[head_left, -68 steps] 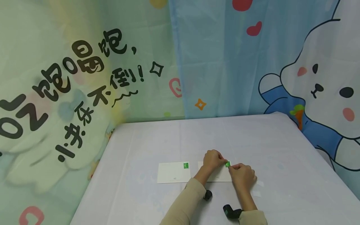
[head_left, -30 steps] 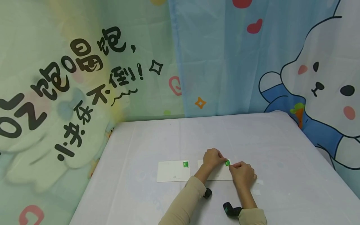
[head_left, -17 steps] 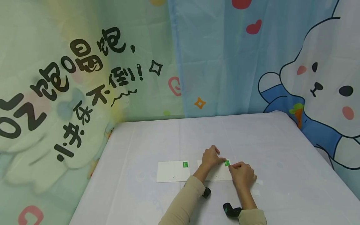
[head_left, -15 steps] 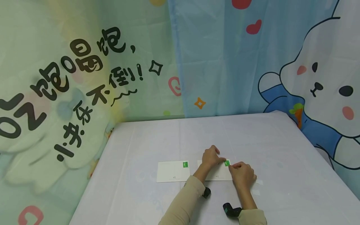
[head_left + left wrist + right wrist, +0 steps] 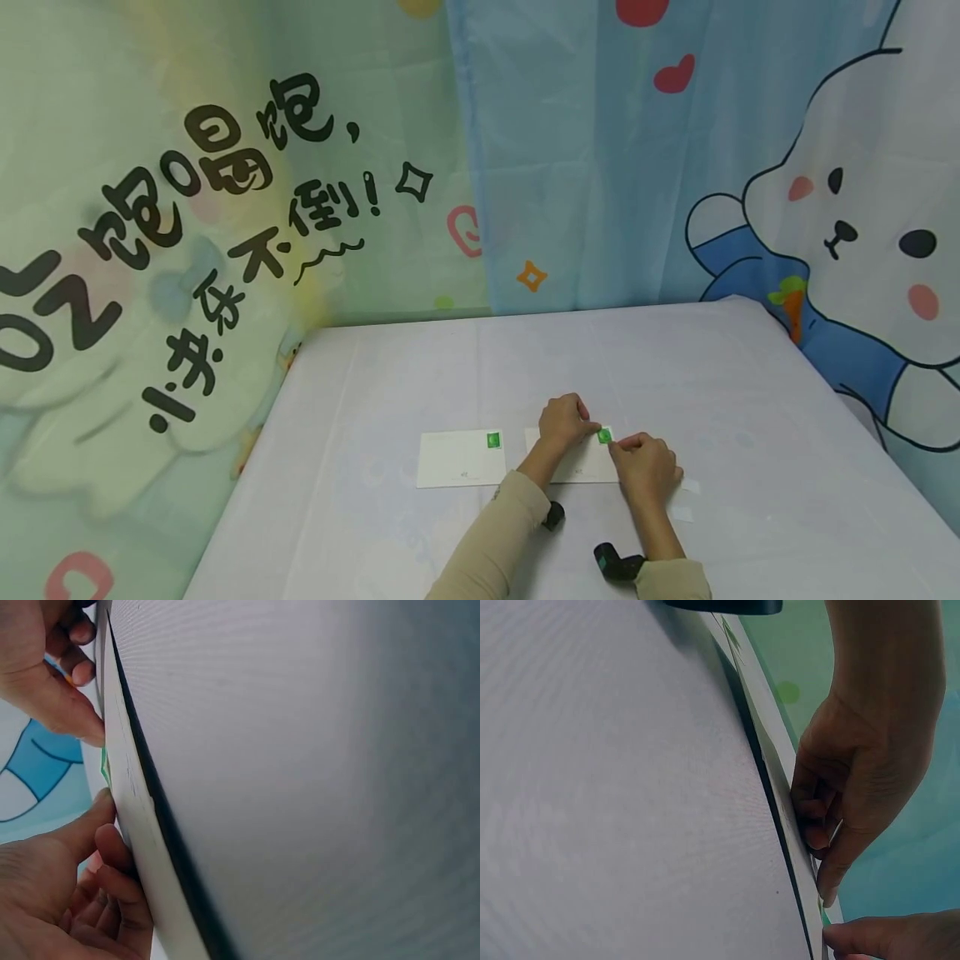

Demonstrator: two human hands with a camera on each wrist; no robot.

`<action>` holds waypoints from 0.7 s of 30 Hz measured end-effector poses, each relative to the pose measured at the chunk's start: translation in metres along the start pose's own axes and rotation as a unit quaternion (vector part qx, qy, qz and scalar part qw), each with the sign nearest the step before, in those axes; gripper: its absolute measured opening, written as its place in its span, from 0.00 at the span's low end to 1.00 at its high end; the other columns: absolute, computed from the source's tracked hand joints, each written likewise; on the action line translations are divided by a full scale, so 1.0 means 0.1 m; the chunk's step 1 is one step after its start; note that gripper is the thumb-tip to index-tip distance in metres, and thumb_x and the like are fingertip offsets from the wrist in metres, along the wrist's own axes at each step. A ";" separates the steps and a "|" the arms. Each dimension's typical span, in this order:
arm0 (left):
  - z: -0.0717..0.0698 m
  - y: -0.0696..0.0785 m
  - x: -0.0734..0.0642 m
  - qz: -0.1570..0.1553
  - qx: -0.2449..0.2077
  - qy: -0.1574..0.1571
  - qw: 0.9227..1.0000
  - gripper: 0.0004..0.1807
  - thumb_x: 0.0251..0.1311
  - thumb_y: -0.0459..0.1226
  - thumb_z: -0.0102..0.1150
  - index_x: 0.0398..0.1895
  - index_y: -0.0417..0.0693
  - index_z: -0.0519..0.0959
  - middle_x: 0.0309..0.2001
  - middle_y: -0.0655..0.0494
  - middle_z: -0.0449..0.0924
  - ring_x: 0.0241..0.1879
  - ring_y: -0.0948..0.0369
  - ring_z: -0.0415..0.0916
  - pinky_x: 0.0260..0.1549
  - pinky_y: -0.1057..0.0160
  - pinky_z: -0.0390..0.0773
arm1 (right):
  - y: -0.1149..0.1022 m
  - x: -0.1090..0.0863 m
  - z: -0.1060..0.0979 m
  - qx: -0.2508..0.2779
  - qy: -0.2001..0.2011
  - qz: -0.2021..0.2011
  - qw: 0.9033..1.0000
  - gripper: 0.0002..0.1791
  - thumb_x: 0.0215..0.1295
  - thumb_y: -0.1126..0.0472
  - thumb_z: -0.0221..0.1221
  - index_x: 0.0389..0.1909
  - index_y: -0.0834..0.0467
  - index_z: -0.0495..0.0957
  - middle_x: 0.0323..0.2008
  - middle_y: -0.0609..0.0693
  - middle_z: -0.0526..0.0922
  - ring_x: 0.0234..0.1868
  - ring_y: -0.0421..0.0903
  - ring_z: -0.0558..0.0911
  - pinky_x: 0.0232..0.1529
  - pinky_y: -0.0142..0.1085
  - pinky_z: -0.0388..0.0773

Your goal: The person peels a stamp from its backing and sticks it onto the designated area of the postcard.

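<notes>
A small green stamp (image 5: 604,435) lies at the upper right corner of a white card (image 5: 581,467). My left hand (image 5: 564,425) has thumb and fingertips at its left edge, and the left wrist view shows the other fingers curled by the card. From the right, my right hand (image 5: 647,471) pinches at the stamp's lower right edge with thumb and index finger. In the left wrist view the stamp (image 5: 105,765) shows as a thin green edge between both hands' fingertips. To the left lies a second white card (image 5: 459,462) with its own green stamp (image 5: 493,440).
Two small pale paper pieces (image 5: 681,513) lie right of my right wrist. Black wrist cameras (image 5: 617,563) sit low, close over the white tablecloth (image 5: 375,375). Printed curtains (image 5: 570,167) stand behind the table.
The stamp has turned slightly and sits straighter on the card's corner. My left index finger lifted from the thumb about half a second ago and has come back down. My right hand stays put.
</notes>
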State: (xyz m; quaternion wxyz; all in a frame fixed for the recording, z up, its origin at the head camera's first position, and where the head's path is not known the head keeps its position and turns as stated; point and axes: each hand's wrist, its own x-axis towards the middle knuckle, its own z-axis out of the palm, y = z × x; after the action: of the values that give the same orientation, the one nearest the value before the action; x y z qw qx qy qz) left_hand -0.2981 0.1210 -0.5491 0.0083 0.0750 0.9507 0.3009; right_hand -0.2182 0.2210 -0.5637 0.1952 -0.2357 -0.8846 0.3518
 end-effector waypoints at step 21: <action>-0.19 -0.21 -0.36 0.091 0.145 0.137 0.976 0.19 0.53 0.46 0.64 0.46 0.48 0.77 0.41 0.54 0.76 0.41 0.61 0.74 0.34 0.66 0.73 | 0.13 -0.09 0.02 0.070 -0.001 -0.150 0.986 0.13 0.58 0.72 0.55 0.45 0.63 0.77 0.45 0.61 0.78 0.46 0.59 0.73 0.43 0.51 0.63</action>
State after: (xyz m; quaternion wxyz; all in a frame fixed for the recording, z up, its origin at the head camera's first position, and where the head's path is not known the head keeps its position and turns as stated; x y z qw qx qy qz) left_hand -0.2667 0.0876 -0.5465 -0.1602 0.1202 0.9654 0.1670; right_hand -0.2085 0.2235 -0.5754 0.2612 -0.0860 -0.8834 0.3794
